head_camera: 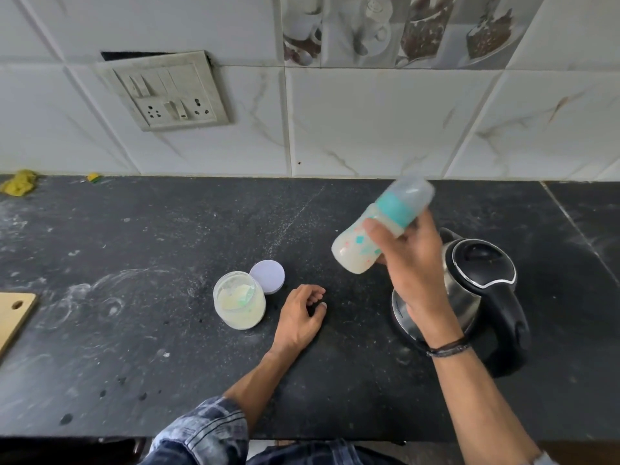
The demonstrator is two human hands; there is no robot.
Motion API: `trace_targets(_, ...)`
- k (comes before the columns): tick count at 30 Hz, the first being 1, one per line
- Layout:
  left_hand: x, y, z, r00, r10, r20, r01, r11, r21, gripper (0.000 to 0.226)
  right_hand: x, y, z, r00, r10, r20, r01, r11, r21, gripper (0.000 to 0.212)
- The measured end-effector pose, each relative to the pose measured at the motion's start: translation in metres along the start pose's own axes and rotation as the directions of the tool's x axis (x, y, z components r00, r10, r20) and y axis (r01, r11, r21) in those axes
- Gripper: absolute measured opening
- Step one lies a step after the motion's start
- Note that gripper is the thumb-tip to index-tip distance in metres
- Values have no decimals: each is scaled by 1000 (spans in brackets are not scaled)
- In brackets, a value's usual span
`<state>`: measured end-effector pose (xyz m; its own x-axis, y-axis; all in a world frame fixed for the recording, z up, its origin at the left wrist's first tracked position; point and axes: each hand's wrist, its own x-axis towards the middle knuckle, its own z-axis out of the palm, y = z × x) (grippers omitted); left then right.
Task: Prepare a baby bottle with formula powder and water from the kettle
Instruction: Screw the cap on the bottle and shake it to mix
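Right hand (407,263) grips the tilted, blurred, milky teal-collared baby bottle (360,243) at frame centre-right; left hand (302,315) rests loosely curled, empty, on the black bench (167,347).

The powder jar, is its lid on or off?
Off. The jar stands open with powder showing inside, and the lid lies right beside it.

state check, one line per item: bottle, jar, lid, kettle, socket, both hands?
baby bottle: cap on, milky fill, tilted in the air, motion-blurred.
right hand: grips the baby bottle.
left hand: rests on the countertop, loosely curled, holds nothing.
formula jar: upright, open, powder inside.
jar lid: off, lying behind the formula jar.
kettle: upright, lid closed.
socket plate: nothing plugged in.
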<state>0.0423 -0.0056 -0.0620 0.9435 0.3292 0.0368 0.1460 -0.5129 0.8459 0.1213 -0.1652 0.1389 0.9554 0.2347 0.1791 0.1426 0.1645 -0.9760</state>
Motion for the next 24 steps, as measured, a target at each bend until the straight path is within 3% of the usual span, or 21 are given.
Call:
trace_targets(2,1,1,0,1000,7,-5,-7,1000,-6,23,1,-2,-2,997,-4,-71,9,998,66,44)
trace_targets(6,1,2,1,1000,-4,-7,4,1000,-2,23,0,-1,-4,997,71,28,-72,996,45,51)
trace_targets(8,1,1,1,1000,2,-1,-2,1000,-5,23,-2,-1,-6,997,72,-34,-68,993,99,46)
trace_targets(11,1,1,1,1000,-4,-10,4,1000,-2,24,-1,-1,-5,999,50,-19,-52,996,-78,52)
trace_targets(15,0,-2,1,1000,4,-6,-4,1000,-9,23,-3,4,-7,998,63,21,-62,998,-20,49)
trace_targets(18,2,-2,1,1000,-4,-7,4,1000,2,24,-3,2,-6,996,76,52,-71,992,-101,55)
trace_targets(21,0,-1,3,1000,4,4,-4,1000,-4,24,-3,2,-8,995,94,-30,-92,994,59,47)
trace_targets(24,3,-2,1,1000,0,-9,0,1000,4,23,0,-2,-4,993,115,-6,-115,993,-36,46)
